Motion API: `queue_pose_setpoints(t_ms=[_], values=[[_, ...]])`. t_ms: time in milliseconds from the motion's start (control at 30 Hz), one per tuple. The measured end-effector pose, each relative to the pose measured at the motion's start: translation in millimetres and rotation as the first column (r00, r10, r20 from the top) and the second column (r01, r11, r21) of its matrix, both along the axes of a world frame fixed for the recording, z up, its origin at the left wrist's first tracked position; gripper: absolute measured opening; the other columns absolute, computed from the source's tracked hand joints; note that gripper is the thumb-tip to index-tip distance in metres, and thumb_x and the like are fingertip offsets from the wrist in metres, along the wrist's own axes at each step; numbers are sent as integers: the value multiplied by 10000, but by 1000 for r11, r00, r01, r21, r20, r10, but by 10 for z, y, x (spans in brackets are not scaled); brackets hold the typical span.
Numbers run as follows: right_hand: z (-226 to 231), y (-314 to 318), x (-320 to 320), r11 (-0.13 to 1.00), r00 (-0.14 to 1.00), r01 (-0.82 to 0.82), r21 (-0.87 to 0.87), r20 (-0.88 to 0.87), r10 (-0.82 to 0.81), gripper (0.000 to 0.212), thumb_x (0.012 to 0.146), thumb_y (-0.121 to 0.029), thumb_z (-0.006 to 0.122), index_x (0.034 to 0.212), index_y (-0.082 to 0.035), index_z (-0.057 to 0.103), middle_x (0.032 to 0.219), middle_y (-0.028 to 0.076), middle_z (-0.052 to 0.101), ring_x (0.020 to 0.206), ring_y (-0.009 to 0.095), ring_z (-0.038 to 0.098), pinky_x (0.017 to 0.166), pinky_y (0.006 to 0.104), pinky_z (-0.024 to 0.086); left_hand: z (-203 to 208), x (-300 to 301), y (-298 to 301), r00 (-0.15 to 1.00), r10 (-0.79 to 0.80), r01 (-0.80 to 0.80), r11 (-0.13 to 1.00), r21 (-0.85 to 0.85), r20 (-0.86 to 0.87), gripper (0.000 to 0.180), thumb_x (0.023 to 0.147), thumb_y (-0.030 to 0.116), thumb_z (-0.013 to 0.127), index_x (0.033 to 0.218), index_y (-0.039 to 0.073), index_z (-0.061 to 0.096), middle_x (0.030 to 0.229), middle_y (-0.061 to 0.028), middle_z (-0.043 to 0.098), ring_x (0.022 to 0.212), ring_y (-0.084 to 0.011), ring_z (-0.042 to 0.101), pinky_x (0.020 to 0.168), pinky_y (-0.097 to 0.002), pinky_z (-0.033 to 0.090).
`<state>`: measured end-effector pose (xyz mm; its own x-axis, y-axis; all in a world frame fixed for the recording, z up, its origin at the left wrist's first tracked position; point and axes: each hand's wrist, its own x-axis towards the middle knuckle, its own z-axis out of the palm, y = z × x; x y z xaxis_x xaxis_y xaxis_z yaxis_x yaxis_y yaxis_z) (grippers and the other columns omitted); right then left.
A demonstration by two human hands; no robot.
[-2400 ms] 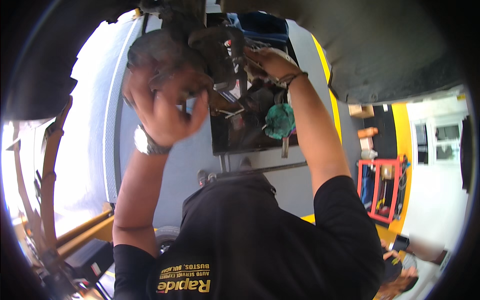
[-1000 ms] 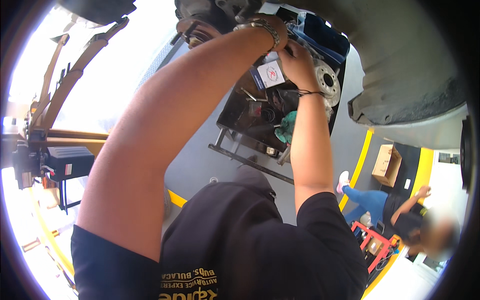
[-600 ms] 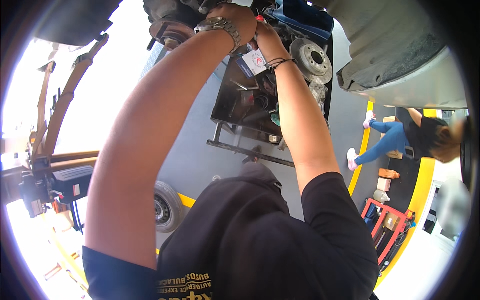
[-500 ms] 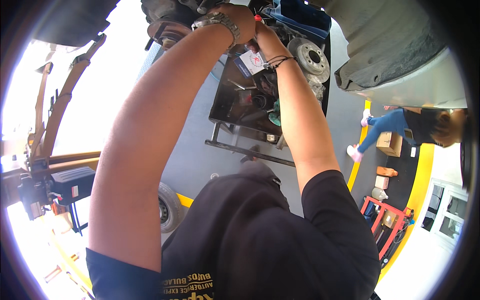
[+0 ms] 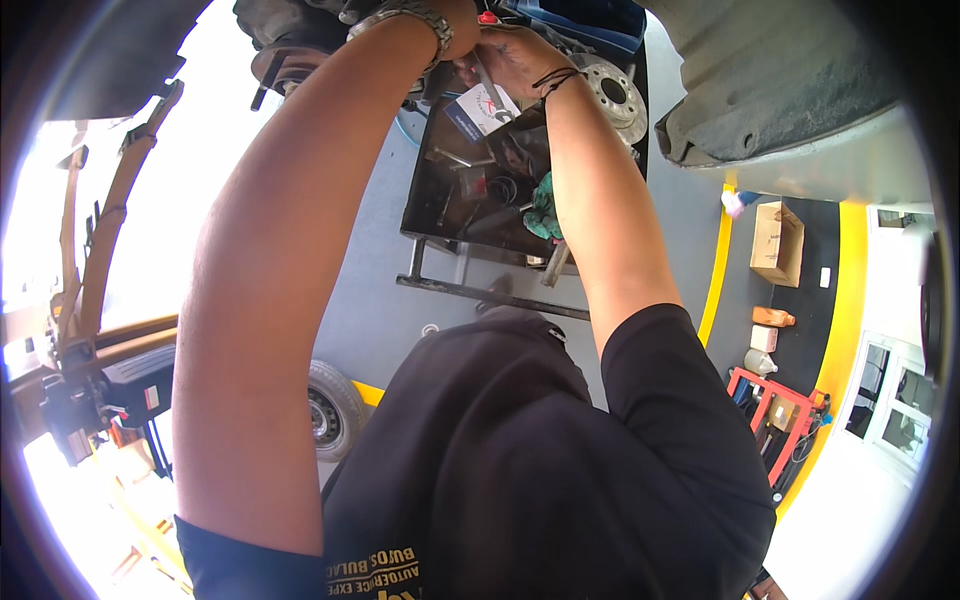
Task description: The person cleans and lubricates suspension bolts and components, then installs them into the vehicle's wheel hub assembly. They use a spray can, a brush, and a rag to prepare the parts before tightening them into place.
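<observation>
At the top edge, my left hand (image 5: 462,28) reaches up beside the dark suspension parts (image 5: 290,25); its fingers are mostly out of sight. My right hand (image 5: 518,62) is close beside it, fingers curled round what looks like a wrench (image 5: 489,84), its free end pointing down toward me. Below that lies a white and blue printed box or leaflet (image 5: 474,117) on the black work table (image 5: 425,205). A silver brake disc (image 5: 630,118) rests on the table just right of my right wrist. Left of my left forearm sits a rusty hub (image 5: 285,68).
A green glove or rag (image 5: 541,212) and several small tools lie on the table. A raised car's fender liner (image 5: 780,110) hangs at upper right. A spare wheel (image 5: 335,410) is on the floor. At right are a cardboard box (image 5: 778,243) and a red cart (image 5: 790,415).
Both my hands have shifted slightly left, and the wrench now shows below my right hand. The person walking at the right has almost left the view.
</observation>
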<state>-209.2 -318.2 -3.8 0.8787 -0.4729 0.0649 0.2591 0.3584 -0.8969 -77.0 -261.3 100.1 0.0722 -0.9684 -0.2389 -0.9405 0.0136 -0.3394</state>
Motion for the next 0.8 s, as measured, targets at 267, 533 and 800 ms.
queue_pose_setpoints(t_ms=[267, 533, 800], values=[[-154, 190, 31, 882, 953, 255, -397, -53, -300, 343, 1047, -333, 595, 1072, -3, 682, 819, 57, 695, 688, 130, 621, 658, 281, 486, -111, 110, -65, 978, -123, 132, 990, -43, 168, 341, 905, 324, 648, 1011, 40, 804, 1066, -227, 752, 1007, -364, 736, 872, -473, 581], [-146, 358, 86, 518, 761, 477, -710, 39, -647, 398, 1042, -389, 564, 1026, -19, 711, 892, 132, 736, 792, 303, 690, 745, 378, 524, 38, 48, 95, 1000, 12, -17, 976, -216, -27, 401, 906, 387, 669, 1018, 23, 796, 1083, -217, 753, 1021, -347, 735, 884, -449, 577], [-239, 300, 121, 427, 670, 546, -721, 69, -740, 302, 1010, -313, 626, 1068, -35, 729, 925, 129, 766, 843, 253, 720, 775, 345, 534, -83, 147, -67, 971, -104, 127, 987, -96, 213, 407, 924, 403, 651, 1023, 37, 798, 1098, -211, 751, 1073, -325, 722, 887, -443, 578]])
